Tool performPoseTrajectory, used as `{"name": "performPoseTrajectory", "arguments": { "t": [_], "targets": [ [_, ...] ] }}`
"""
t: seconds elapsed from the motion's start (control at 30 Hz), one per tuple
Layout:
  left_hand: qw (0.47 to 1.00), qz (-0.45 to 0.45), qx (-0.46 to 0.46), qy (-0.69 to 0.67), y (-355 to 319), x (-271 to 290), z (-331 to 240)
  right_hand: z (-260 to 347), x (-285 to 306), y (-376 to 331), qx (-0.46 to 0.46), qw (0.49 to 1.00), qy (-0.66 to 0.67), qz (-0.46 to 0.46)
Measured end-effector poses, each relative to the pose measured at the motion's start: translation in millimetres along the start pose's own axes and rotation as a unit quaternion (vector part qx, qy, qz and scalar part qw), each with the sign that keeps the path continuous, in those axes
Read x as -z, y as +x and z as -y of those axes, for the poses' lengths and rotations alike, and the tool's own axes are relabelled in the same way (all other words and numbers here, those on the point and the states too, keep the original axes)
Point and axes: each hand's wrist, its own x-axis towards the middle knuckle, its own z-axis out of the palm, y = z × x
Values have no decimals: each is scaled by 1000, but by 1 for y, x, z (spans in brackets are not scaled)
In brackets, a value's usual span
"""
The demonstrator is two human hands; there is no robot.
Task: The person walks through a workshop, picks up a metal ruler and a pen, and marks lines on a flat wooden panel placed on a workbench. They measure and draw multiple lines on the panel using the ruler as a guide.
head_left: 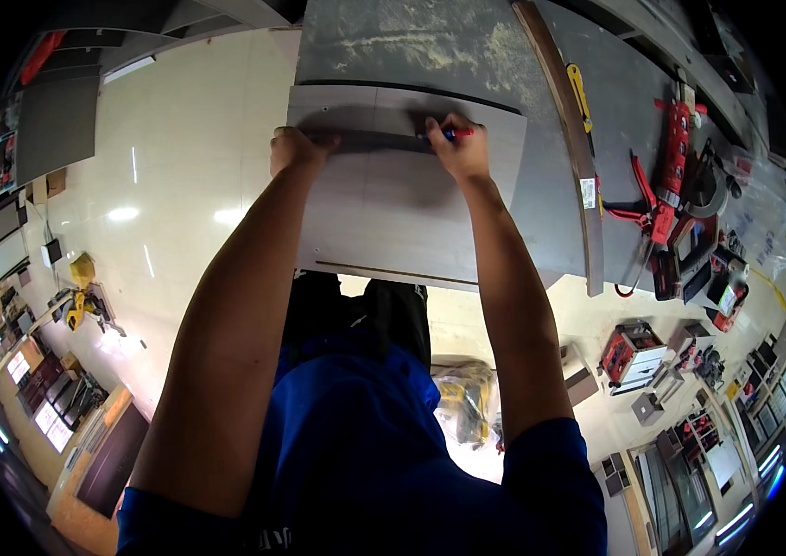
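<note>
A flat grey panel [384,218] lies on the worktable in front of me. Across its upper part runs a narrow dark straight strip [379,141]. At the panel's left edge my left hand [297,151] is closed around the strip's left end, thumb on top. My right hand [463,148] pinches a red and blue pen [462,133] near the strip's right end, its tip pointing left toward the strip. Whether the tip touches the panel is too small to tell. Faint lines and small holes show on the panel.
Sawdust marks the grey worktable [393,42]. Right of the panel lie a long brown strip [567,139], a yellow utility knife [578,93] and a red caulking gun [666,185]. A red and white tool case [634,357] stands on the floor; yellow power tools [78,301] sit far left.
</note>
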Motion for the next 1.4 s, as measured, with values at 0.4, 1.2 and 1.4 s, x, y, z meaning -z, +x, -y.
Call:
{"name": "performPoseTrajectory", "arguments": {
  "t": [0.4,1.2,1.4],
  "targets": [
    [1000,-10,-1,17,7,-6,6,-9,-5,3,31,999,1,-14],
    [1000,-3,1,18,5,-3,5,-15,-8,3,23,998,51,-18],
    [1000,-14,-4,13,8,-5,8,-9,-8,2,26,998,43,-24]
  ]
}}
